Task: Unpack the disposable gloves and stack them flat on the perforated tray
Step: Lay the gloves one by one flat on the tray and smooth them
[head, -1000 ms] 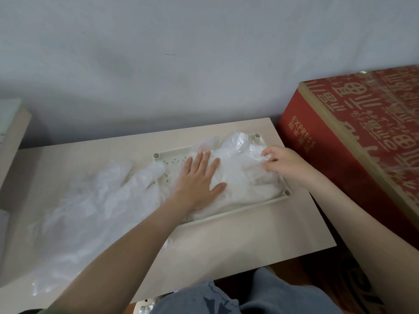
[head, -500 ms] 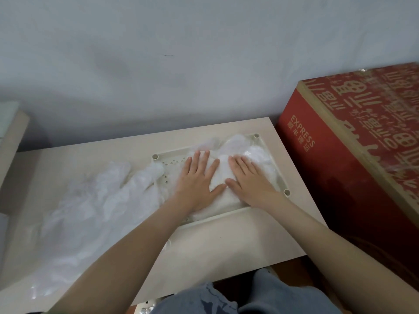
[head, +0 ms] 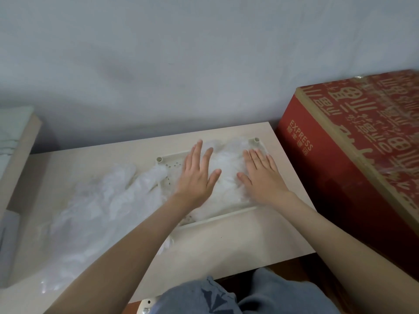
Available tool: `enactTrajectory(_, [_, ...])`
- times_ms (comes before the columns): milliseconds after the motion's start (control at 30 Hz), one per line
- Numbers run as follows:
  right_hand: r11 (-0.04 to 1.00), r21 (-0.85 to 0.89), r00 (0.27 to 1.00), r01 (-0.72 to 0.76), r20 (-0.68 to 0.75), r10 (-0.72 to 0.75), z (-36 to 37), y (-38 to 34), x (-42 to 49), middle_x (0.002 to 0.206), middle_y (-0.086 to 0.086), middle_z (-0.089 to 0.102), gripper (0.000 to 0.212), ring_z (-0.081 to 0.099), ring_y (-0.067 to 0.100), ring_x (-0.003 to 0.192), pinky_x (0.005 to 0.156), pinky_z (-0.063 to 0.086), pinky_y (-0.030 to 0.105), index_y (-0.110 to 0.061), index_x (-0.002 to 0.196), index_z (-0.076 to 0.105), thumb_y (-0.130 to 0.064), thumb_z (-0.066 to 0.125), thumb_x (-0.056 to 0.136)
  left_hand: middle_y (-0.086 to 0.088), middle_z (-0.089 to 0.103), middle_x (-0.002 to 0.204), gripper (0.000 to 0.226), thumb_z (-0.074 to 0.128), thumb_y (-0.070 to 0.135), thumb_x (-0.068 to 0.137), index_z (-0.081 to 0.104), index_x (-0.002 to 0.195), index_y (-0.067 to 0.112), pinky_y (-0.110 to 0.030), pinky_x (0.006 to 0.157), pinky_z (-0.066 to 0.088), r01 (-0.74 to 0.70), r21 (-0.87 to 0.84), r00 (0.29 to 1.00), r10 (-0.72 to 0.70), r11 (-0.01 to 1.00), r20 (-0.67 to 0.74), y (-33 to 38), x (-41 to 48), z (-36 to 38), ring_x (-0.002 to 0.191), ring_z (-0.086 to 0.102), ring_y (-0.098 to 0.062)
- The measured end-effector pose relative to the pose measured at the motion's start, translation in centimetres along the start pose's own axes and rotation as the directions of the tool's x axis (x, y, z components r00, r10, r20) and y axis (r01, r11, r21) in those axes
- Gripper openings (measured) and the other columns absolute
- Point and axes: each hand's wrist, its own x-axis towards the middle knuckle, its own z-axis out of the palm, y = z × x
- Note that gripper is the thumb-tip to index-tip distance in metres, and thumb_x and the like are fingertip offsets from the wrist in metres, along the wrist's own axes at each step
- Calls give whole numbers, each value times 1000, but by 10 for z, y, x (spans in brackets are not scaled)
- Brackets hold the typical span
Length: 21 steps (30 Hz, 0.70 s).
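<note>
On the perforated tray [head: 226, 216], a pale cream rectangle with small round posts at its corners, lies a stack of disposable gloves [head: 227, 177], thin, cloudy white and crinkled. The stack covers most of the tray; only a strip of the hole pattern shows at the tray's left end.

Both hands sit on top of this stack, side by side and apart. The left hand [head: 196, 177] is spread flat, fingers straight and lightly fanned, thumb pointing toward the other hand. Its palm rests on the left part of the stack and its fingertips reach toward the tray's far rim. The right hand [head: 264, 180] is likewise flat with straight fingers, palm down on the right part of the stack near the tray's right edge. Neither hand curls round or pinches anything. A band of glove film shows between the two thumbs.

Left of the tray, more loose gloves [head: 95, 200] lie in a wide, rumpled heap, with one edge lapping over the tray's left rim. The tray and the heap both rest on a light beige surface [head: 226, 250].

Right of the tray, just beside the surface, stands a red box [head: 335, 177] with pale lettering, including the word EXPRESS. Behind the tray rises a plain grey-white wall [head: 181, 64]. Nearer than the tray, below the surface's front edge, a knee in blue denim [head: 215, 295] shows.
</note>
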Motion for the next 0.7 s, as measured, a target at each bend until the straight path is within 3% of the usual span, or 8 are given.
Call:
enactTrajectory(133, [996,6,996,84,-28,-83,-20,-15,-2,160,6,11,63,4,19,148,117,0,34,-12,153,8,-35,35,100,-23,39,141,48,34,26,88,40,131,6,-50,97,41,-7,52,978,18,999,-209,-5,-13,-33,116,47,-42])
enactTrajectory(300, [973,150,984,174,19,-178,-40,-46,-6,153,2,29,54,17,18,144,112,9,29,-15,147,29,-26,44,96,-20,52,115,44,42,26,78,46,118,6,-45,82,45,154,136,954,-112,979,-278,-41,-53,-70,94,54,-40])
enactTrajectory(400, [951,214,957,222,138,-255,-54,-70,-11,150,0,34,48,23,19,141,111,14,30,-17,144,37,-27,44,97,-15,46,123,52,54,42,89,49,125,6,-45,93,37,316,187,948,-302,930,-100,-67,-88,-91,111,47,-37])
enactTrajectory(533, [931,229,901,286,267,-342,-70,-106,-19,149,0,37,45,29,21,138,110,22,32,-19,142,41,-29,43,99,-8,37,133,73,46,69,84,40,131,14,-40,100,32,424,317,866,-482,848,133,-102,-129,-103,122,38,-28])
enactTrajectory(700, [912,257,847,318,355,-396,-76,-140,-20,143,1,44,42,41,21,130,107,32,34,-21,138,46,-33,43,98,-7,43,128,60,57,59,85,45,125,15,-38,95,36,475,304,824,-538,826,175,-126,-151,-105,119,42,-27])
